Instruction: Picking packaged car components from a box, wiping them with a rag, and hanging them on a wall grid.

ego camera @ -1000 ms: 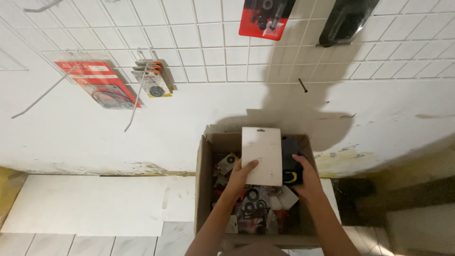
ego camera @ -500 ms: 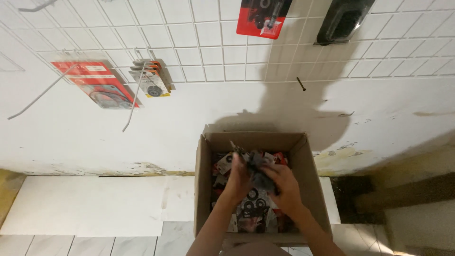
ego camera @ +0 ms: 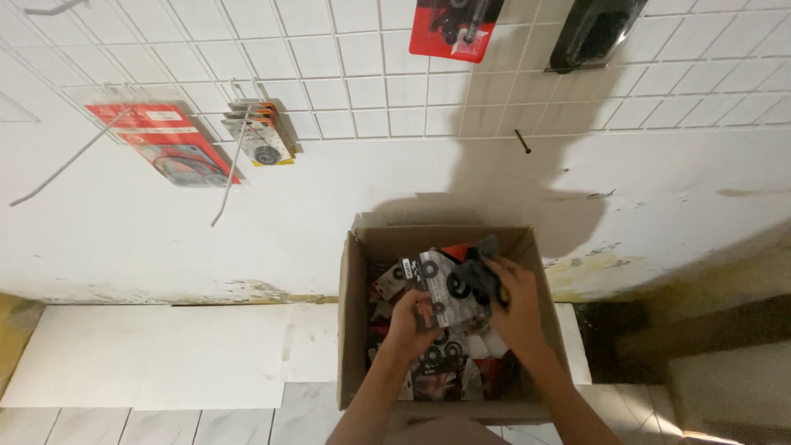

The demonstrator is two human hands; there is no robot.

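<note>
An open cardboard box [ego camera: 353, 330] stands on the floor against the white wall, full of carded packets of small black rings and parts. My left hand [ego camera: 410, 323] grips a flat packet [ego camera: 432, 284] with black rings on it, just above the box's contents. My right hand [ego camera: 512, 306] holds a dark, blocky packet [ego camera: 478, 272] beside the first one; the two packets touch or overlap over the middle of the box.
A white wire grid [ego camera: 362, 74] covers the upper wall. On its hooks hang a red packet [ego camera: 169, 144], a small stack of orange-topped cards [ego camera: 262, 136], another red packet [ego camera: 457, 29] and a black item [ego camera: 595, 31]. Several hooks are bare. Steps lie at the right.
The white card I held up a second ago is gone from my hands. Both hands dipped into the box and now lift two other packets from it.
</note>
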